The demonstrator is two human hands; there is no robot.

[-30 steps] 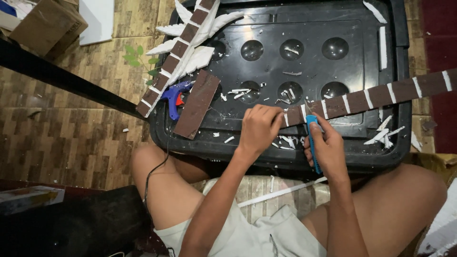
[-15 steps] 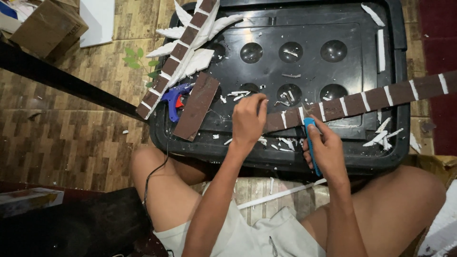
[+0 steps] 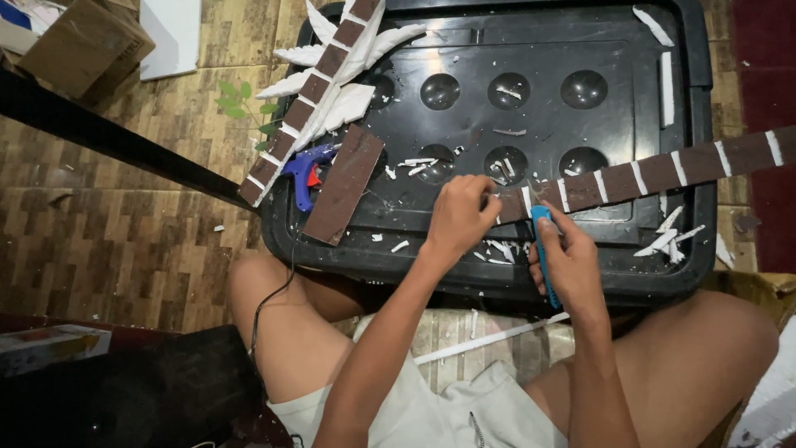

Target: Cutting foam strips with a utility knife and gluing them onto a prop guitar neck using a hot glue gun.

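Left hand (image 3: pixel 461 217) shifted along black lid (image 3: pixel 531 50), wood-pattern floor (image 3: pixel 124 216).

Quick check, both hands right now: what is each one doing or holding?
Left hand: closed, pinching the near end of the brown strip with white bands.
Right hand: closed around a blue cutter, its tip at the strip.
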